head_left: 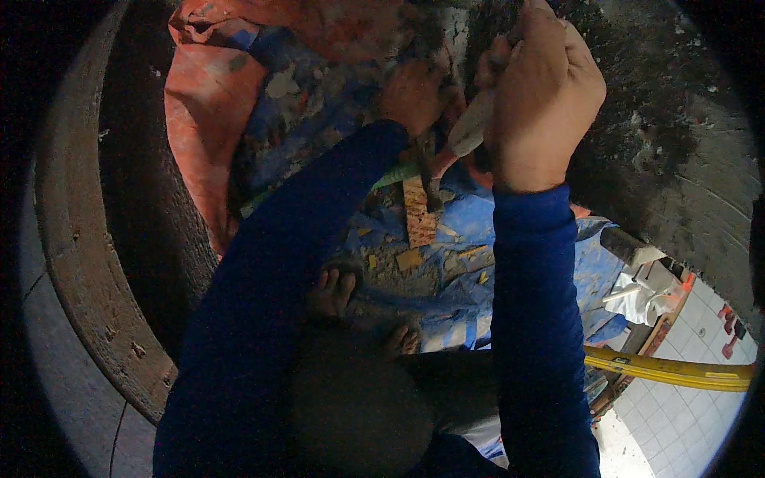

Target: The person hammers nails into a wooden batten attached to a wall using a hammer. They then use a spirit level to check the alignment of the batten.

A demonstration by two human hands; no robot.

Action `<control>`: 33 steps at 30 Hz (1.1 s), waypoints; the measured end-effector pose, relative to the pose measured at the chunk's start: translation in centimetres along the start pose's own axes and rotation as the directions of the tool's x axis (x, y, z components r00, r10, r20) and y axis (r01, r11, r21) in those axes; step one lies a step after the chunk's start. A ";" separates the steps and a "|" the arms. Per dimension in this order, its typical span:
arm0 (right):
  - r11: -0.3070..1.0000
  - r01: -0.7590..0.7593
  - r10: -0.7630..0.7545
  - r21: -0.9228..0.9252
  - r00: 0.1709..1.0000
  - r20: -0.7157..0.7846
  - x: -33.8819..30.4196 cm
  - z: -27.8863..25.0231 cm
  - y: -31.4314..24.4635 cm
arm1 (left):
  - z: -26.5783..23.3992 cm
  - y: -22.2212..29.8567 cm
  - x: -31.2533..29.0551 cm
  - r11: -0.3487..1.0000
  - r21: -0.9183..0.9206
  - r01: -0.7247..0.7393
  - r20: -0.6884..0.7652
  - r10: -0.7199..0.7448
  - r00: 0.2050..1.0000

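My left hand (412, 97) is curled over the tarp, back of the hand upward, its fingers in shadow. A dark stick-like tool (435, 191) with a thicker lower end shows just below it; whether the hand holds it I cannot tell. My right hand (546, 107) is raised closer to view, fingers folded into a fist. Beside that fist lies a pale, flat, tapering piece (472, 127), partly hidden by the hand. What either set of fingers grips is too dark to make out.
A blue tarp (470, 219) with an orange side (209, 99) covers the floor, strewn with rubble and a wood scrap (418, 211). A rough grey wall surface (677, 151) rises at right. A yellow level (669, 370) crosses near white tiles (697, 390). Bare feet (335, 291) stand below.
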State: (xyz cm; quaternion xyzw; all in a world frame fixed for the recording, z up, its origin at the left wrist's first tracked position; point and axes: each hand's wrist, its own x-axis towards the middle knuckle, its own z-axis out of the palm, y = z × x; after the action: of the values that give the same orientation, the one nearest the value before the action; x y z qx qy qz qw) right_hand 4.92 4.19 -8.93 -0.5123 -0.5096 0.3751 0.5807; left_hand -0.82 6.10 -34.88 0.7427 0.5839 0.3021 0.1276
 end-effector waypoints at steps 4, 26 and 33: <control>0.965 -0.071 0.056 -0.254 0.996 -0.064 -0.7 -0.5 -0.2 | -0.5 0.4 0.3 1.000 0.025 -0.015 0.164 0.011 0.986; 0.986 -0.018 0.021 -0.164 1.000 0.015 -10.6 -3.5 -3.2 | -0.2 1.7 -0.1 0.958 0.282 0.048 0.168 -0.099 0.981; 0.937 0.026 0.104 -0.349 0.932 0.348 -18.1 -9.1 -9.8 | -0.6 2.2 -0.6 0.962 0.257 0.090 -0.005 -0.092 0.996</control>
State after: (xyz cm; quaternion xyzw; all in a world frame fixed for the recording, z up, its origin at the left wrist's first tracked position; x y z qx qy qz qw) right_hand 9.39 -16.97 -2.70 -0.5393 -0.6554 0.3784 0.3694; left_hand 0.41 4.79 -33.38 0.7264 0.6511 0.2151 0.0462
